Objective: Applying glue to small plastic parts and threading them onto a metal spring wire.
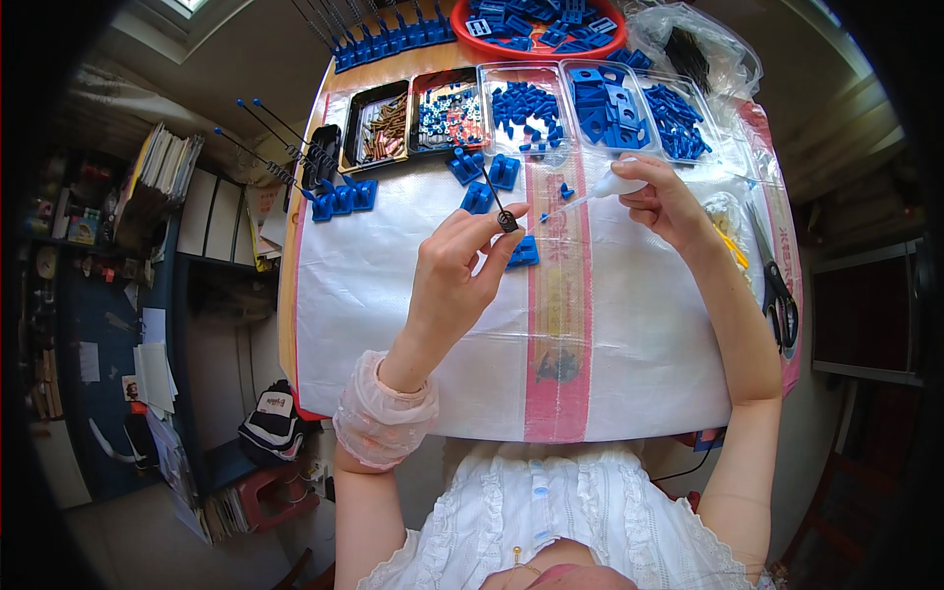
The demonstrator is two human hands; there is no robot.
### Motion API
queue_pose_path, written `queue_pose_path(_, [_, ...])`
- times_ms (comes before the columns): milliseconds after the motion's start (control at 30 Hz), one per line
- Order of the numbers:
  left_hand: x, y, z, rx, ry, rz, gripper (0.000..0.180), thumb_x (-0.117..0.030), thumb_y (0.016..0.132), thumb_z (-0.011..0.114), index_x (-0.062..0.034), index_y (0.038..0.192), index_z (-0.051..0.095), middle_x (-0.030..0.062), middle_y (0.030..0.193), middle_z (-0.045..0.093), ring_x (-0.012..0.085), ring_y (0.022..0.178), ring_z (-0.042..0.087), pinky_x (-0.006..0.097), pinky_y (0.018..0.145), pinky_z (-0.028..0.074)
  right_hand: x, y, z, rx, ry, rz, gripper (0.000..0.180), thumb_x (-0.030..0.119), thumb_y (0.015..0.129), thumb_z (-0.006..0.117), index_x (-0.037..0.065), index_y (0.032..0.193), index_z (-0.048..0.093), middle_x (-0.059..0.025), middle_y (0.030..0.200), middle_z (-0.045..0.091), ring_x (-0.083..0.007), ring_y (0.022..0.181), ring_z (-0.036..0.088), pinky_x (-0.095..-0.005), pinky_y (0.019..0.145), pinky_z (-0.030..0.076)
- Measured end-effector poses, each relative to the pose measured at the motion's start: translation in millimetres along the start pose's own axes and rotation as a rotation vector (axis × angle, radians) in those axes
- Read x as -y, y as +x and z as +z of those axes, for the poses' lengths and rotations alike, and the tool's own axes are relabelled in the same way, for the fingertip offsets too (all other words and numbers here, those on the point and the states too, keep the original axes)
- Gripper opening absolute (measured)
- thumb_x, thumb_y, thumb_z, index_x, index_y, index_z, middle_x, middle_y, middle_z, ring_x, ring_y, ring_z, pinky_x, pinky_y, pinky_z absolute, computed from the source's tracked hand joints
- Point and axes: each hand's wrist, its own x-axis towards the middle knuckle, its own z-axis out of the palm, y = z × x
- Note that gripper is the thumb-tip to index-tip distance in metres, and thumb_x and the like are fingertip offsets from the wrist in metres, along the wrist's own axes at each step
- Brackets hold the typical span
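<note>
While we look down from the head view, our left hand [457,270] pinches a thin black rod with a coiled spring end [506,220], its long axis running up-left. Our right hand [669,202] grips a small white squeeze bottle [618,183], nozzle pointing left at the spring, close but apart. At frame top, clear trays [590,103] hold blue plastic parts; black trays [379,123] hold small metal pieces on the worktop [629,334].
</note>
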Motion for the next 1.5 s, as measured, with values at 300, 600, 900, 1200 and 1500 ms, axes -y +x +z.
queue_pose_path(300, [-1.0,0.5,0.6,0.005,0.012,-0.001,0.022,-0.001,0.092,0.073,-0.0053,0.112,0.079,0.0035,0.082,0.073,0.0062,0.061,0.05,0.024,0.05,0.035,27.9,-10.9,-24.0,0.11,0.14,-0.037,0.018,0.026,0.09,0.074,0.011,0.089,0.064,0.008,0.066,0.045,-0.0013,0.053,0.032,-0.0203,0.044,0.02])
queue_pose_path(600, [-0.2,-0.7,1.2,0.004,0.017,-0.031,0.021,-0.002,0.093,0.073,-0.0057,0.112,0.079,0.0032,0.083,0.073,0.0054,0.061,0.05,0.024,0.05,0.036,23.5,-54.7,-23.4,-0.122,0.119,-0.068,0.031,0.032,0.09,0.077,0.01,0.107,0.063,-0.0013,0.083,0.064,-0.004,0.06,0.044,-0.0192,0.048,0.031])
queue_pose_path(900, [-0.7,-0.5,0.3,0.009,0.014,-0.012,0.02,-0.002,0.092,0.073,-0.0053,0.111,0.079,0.0043,0.084,0.073,0.0052,0.06,0.05,0.023,0.05,0.035,-49.6,-106.6,-18.1,0.094,0.037,-0.127,0.023,0.026,0.099,0.068,0.007,0.108,0.059,-0.0048,0.081,0.065,-0.0066,0.061,0.06,-0.0198,0.049,0.048])
queue_pose_path(1200, [2.7,-0.8,1.5,-0.004,0.0,0.028,0.02,-0.001,0.092,0.073,-0.0049,0.111,0.079,0.0044,0.085,0.073,0.0053,0.059,0.049,0.024,0.049,0.035,-59.1,-117.6,5.7,0.007,-0.079,-0.199,0.024,0.025,0.098,0.07,0.005,0.105,0.06,-0.0089,0.084,0.069,-0.0094,0.065,0.066,-0.0217,0.054,0.054])
queue_pose_path(1500, [-1.5,0.1,0.9,-0.016,-0.019,0.014,0.022,-0.004,0.092,0.074,-0.0061,0.114,0.079,0.0031,0.078,0.069,0.0054,0.058,0.047,0.024,0.049,0.032,-57.6,-104.7,10.3,0.016,-0.053,-0.183,0.021,0.022,0.097,0.07,0.003,0.102,0.062,-0.0075,0.079,0.068,-0.0085,0.062,0.064,-0.0224,0.052,0.05])
